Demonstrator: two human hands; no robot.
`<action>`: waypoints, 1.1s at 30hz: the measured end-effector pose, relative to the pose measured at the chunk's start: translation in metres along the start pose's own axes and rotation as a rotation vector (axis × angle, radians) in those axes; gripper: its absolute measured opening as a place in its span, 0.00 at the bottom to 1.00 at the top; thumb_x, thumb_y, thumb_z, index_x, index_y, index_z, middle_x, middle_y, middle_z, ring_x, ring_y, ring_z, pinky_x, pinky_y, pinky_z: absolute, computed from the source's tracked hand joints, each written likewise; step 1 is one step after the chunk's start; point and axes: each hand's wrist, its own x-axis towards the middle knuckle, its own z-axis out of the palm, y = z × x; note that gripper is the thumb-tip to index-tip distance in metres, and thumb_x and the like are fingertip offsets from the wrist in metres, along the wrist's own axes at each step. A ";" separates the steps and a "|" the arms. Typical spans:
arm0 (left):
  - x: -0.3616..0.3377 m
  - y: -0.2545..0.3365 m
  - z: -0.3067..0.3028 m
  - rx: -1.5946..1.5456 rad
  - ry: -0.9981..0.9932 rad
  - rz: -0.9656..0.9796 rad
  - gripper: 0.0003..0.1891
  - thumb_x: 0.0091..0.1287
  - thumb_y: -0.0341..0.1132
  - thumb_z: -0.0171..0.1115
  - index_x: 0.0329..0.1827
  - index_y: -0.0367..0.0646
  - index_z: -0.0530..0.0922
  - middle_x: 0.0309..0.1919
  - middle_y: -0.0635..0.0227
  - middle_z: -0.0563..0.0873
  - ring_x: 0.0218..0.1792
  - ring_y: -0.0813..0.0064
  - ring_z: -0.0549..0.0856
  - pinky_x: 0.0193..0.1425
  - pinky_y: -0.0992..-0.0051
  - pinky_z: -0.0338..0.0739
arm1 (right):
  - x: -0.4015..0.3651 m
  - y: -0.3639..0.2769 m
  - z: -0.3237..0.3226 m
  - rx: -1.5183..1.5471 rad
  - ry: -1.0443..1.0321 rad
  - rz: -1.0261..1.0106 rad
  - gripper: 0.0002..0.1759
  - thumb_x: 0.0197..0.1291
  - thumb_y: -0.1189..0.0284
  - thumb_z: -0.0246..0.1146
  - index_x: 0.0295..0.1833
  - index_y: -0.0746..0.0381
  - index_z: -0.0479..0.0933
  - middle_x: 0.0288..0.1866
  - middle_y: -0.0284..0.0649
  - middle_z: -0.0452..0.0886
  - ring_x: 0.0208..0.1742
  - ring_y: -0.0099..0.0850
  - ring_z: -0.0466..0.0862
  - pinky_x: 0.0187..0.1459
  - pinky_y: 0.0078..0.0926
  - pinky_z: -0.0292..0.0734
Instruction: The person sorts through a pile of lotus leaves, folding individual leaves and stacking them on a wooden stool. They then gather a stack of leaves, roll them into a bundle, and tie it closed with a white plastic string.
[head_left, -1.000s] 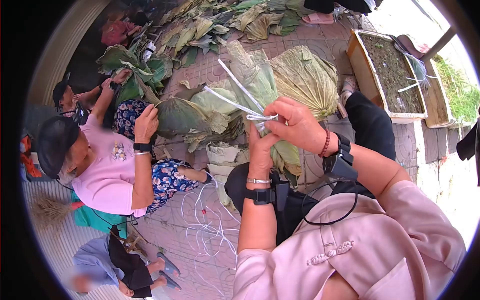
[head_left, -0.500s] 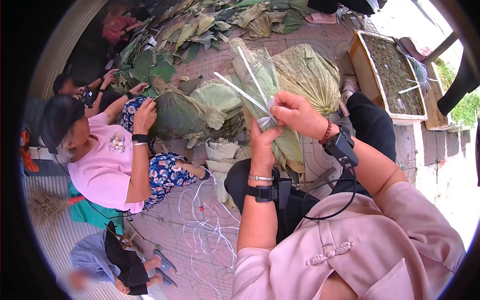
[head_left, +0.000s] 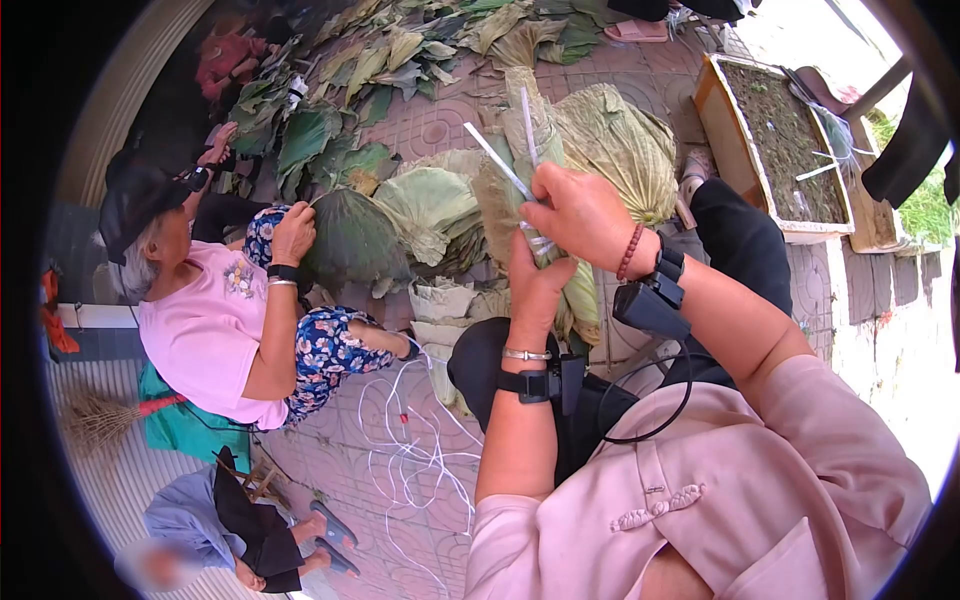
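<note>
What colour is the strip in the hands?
The strip is white, seen best in the head view.

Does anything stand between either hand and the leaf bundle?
Only the white strap, pinched in the right hand and lying across the bundle; nothing visible separates the left hand from the bundle.

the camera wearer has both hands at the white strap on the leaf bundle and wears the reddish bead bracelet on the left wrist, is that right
Wrong wrist: the head view shows the reddish bead bracelet on the right wrist. The left hand and right hand are at the white strap on the leaf bundle.
</note>
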 end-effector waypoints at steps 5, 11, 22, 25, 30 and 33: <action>0.000 -0.005 -0.003 -0.134 -0.028 -0.014 0.29 0.51 0.19 0.55 0.60 0.39 0.66 0.47 0.67 0.78 0.45 0.74 0.79 0.50 0.75 0.75 | -0.001 0.008 0.000 0.292 -0.019 0.037 0.07 0.56 0.72 0.62 0.33 0.63 0.71 0.23 0.34 0.77 0.22 0.26 0.77 0.25 0.25 0.71; -0.001 0.000 -0.005 -0.379 -0.059 -0.118 0.26 0.51 0.19 0.53 0.57 0.38 0.67 0.42 0.65 0.79 0.41 0.70 0.82 0.45 0.70 0.79 | 0.006 0.010 -0.008 0.863 -0.027 0.190 0.05 0.62 0.76 0.57 0.33 0.60 0.71 0.26 0.26 0.75 0.21 0.14 0.73 0.22 0.15 0.68; -0.012 0.002 -0.003 -0.384 -0.055 -0.146 0.27 0.51 0.21 0.52 0.59 0.37 0.66 0.44 0.61 0.79 0.41 0.66 0.83 0.47 0.67 0.80 | 0.039 -0.012 -0.058 0.972 0.207 -0.033 0.05 0.65 0.73 0.56 0.35 0.61 0.72 0.29 0.31 0.78 0.24 0.17 0.75 0.26 0.14 0.70; -0.013 0.003 -0.004 -0.455 -0.077 -0.124 0.27 0.51 0.21 0.52 0.59 0.37 0.66 0.44 0.61 0.79 0.41 0.65 0.83 0.47 0.66 0.81 | 0.030 -0.020 -0.056 1.044 0.027 -0.116 0.04 0.65 0.72 0.57 0.40 0.62 0.74 0.31 0.30 0.77 0.27 0.17 0.78 0.28 0.14 0.71; -0.014 0.002 -0.008 -0.463 -0.084 -0.126 0.25 0.52 0.20 0.50 0.57 0.39 0.66 0.43 0.63 0.78 0.42 0.67 0.82 0.47 0.69 0.79 | -0.002 0.007 -0.033 0.635 -0.092 0.106 0.07 0.62 0.71 0.60 0.43 0.63 0.75 0.37 0.28 0.75 0.29 0.15 0.75 0.29 0.13 0.69; -0.014 -0.004 -0.008 -0.461 -0.056 -0.129 0.25 0.53 0.21 0.52 0.58 0.38 0.66 0.45 0.62 0.79 0.43 0.65 0.82 0.48 0.67 0.80 | -0.020 0.005 -0.019 0.482 -0.140 0.051 0.07 0.59 0.73 0.62 0.41 0.64 0.75 0.35 0.29 0.75 0.29 0.16 0.74 0.29 0.14 0.69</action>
